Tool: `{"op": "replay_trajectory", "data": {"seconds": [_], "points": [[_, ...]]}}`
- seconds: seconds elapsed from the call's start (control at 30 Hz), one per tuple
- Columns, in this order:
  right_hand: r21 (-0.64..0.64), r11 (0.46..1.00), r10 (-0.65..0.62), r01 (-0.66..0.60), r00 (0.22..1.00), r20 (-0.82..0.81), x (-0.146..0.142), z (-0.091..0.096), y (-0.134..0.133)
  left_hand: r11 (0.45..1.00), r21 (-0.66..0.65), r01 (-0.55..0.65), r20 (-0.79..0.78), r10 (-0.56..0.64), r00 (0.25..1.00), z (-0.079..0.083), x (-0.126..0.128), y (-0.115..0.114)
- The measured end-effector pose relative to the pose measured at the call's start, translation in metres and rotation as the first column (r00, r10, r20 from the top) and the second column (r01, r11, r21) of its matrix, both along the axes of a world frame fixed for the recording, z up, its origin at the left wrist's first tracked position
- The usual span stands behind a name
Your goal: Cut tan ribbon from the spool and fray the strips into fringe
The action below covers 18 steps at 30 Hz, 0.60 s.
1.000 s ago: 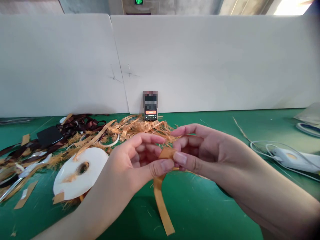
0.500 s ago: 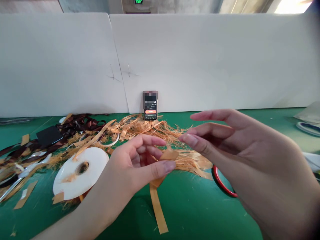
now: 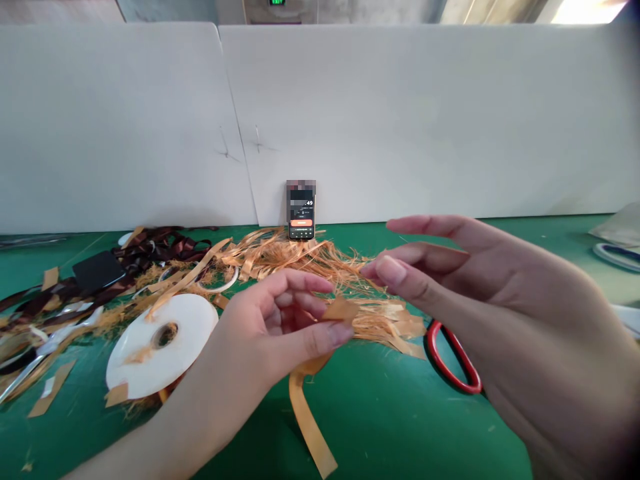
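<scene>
A tan ribbon [image 3: 313, 427] is pinched between the thumb and fingers of my left hand [image 3: 280, 333]. A folded bit of it sticks up past the thumb, and its tail curls down toward the green table. To the right, my right hand [image 3: 490, 300] hovers apart from the ribbon. Its thumb and a finger are pressed together at the tips, while the index finger stretches out above them. Whatever lies in that pinch is too fine to make out. Behind the hands lie bundles of frayed tan ribbon strips [image 3: 385, 327].
A white ribbon spool [image 3: 193, 340] lies at the left, near a black square object [image 3: 99, 272] and dark brown ribbons [image 3: 170, 247]. A phone [image 3: 301, 213] leans against the white partition [image 3: 400, 120]. Red-handled scissors [image 3: 467, 373] lie partly under my right hand.
My right hand has drawn slightly right, away from the left hand, uncovering more of the red handle. The ribbon's hanging tail has bent and swung a little; my left hand stays put.
</scene>
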State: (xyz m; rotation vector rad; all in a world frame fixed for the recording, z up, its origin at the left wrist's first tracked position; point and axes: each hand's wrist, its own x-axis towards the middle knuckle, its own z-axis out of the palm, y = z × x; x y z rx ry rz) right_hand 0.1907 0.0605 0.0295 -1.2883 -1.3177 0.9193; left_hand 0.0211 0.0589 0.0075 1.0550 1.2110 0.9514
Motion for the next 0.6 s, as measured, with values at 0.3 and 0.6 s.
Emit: {"op": "replay_trajectory", "data": {"seconds": [0.3, 0.6], "points": [[-0.133, 0.966, 0.212, -0.222, 0.974, -0.081, 0.0031, -0.0017, 0.0010, 0.998, -0.009, 0.069, 0.034, -0.069, 0.997, 0.0007, 0.0013, 0.0015], [0.023, 0.997, -0.071, 0.070, 0.997, 0.035, 0.0014, -0.0011, -0.0018, 0.998, 0.019, -0.052, 0.045, 0.051, 0.998, -0.0034, 0.0019, -0.0015]]}}
